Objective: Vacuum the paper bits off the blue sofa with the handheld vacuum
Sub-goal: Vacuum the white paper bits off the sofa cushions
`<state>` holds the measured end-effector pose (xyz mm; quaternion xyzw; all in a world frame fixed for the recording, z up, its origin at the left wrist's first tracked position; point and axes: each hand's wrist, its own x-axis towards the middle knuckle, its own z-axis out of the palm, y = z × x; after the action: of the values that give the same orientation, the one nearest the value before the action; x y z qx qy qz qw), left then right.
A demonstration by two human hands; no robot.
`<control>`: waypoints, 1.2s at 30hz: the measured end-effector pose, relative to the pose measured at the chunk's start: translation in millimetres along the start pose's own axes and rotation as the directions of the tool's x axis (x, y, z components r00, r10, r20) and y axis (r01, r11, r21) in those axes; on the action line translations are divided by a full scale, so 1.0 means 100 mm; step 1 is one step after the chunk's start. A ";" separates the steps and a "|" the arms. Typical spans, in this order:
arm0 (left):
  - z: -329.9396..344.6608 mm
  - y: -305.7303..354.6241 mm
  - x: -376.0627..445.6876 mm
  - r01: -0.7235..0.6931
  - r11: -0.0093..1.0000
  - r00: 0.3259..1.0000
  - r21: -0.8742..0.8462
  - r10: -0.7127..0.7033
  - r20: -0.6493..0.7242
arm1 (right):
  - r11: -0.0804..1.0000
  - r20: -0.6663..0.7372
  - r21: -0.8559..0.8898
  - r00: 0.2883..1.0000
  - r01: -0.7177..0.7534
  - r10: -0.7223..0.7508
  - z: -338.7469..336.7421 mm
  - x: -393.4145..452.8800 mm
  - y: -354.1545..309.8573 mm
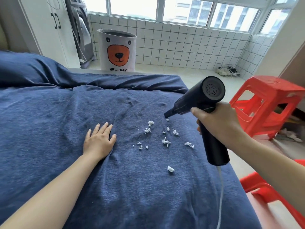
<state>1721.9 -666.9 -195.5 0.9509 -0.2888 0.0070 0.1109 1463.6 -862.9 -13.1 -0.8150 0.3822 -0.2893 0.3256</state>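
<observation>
Several white paper bits [166,141] lie scattered on the blue sofa [57,116], right of its middle. My right hand [219,123] grips the handle of the black handheld vacuum [198,100]. Its narrow nozzle points down and left, with the tip just above a small bit at the far edge of the scatter. A white cord hangs from the bottom of the handle. My left hand [99,139] rests flat on the sofa cover with straight fingers, left of the bits.
A red plastic stool [270,103] stands right of the sofa, and another red stool [264,190] sits nearer at lower right. A fabric bear-face basket [118,52] stands on the floor behind the sofa. Shoes [228,71] lie by the tiled wall.
</observation>
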 end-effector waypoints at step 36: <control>-0.09 0.61 -0.76 0.010 0.999 0.992 0.035 -0.014 0.122 | 0.997 0.010 -0.003 0.997 0.078 -0.078 -0.30 -0.73 0.07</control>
<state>1625.1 -672.7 -179.7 0.9530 -0.2891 -0.0470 0.0768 1399.3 -816.5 -16.0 -0.8313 0.3489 -0.2970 0.3146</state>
